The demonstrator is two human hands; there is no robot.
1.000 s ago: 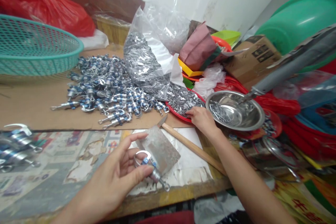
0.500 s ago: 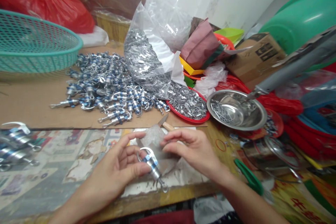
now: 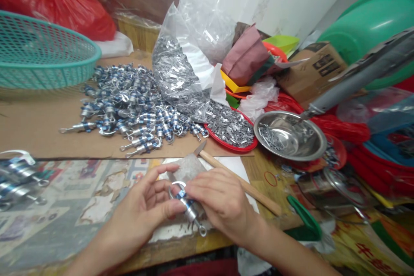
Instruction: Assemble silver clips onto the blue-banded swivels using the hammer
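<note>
In my left hand (image 3: 155,198) is a small silver metal fitting (image 3: 189,210) with blue bands, a curved lever at its top and a ring eye at its lower end. Thumb and fingers grip it at its upper part. My right hand (image 3: 223,202) is closed at the same fitting, its fingertips on the top near the lever; their exact hold is partly hidden. Just beyond both hands is a grey metal block (image 3: 189,167). A hammer with a wooden handle (image 3: 258,192) lies behind my right hand, its pointed head by the block.
Behind lies a heap of similar fittings (image 3: 129,99) on cardboard, and several more (image 3: 19,181) sit at left. A clear bag of small metal pieces (image 3: 177,69) leans by a red dish (image 3: 255,143). Further right are a steel bowl (image 3: 310,148) and a grey bar (image 3: 355,77).
My right hand has moved left and down onto the top of the fitting, uncovering the hammer's handle. The left hand keeps holding the fitting in nearly the same place.
</note>
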